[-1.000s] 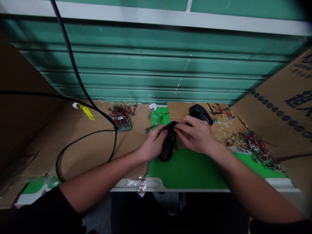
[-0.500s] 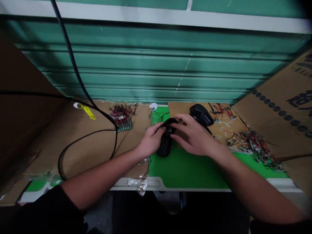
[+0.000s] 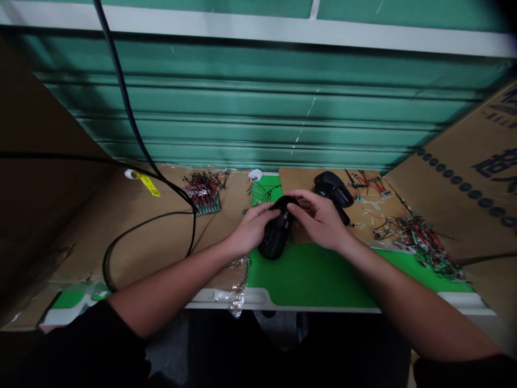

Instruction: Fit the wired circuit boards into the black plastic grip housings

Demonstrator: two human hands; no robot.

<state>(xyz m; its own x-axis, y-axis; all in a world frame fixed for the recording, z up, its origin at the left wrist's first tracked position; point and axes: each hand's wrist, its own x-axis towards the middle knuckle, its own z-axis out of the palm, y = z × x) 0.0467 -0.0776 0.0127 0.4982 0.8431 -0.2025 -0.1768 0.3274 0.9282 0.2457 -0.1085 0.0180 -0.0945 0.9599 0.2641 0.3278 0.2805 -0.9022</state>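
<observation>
The left hand (image 3: 251, 230) and the right hand (image 3: 317, 220) meet over an elongated, glossy black plastic housing (image 3: 276, 237), which is held tilted just above a green-topped surface with a white rim (image 3: 311, 277). The left fingers (image 3: 269, 215) are curled around its side and clench it, while the right fingers (image 3: 301, 209) press on its upper end. Just beyond the right hand, a second black plastic housing (image 3: 332, 189) lies on a flat brown cardboard sheet (image 3: 363, 226), apart from the hands.

To the right of that housing lies a tangled heap of small boards with red and black wires (image 3: 420, 242). Left of the hands sits a green strip circuit board with red and black wires (image 3: 204, 198). A thick black cable (image 3: 133, 129) runs down across tan cardboard (image 3: 141, 253), near a yellow tag (image 3: 148, 185). Crumpled clear plastic wrap (image 3: 237, 285) hangs over the surface's front edge. A ribbed teal metal shutter (image 3: 258, 102) stands behind everything.
</observation>
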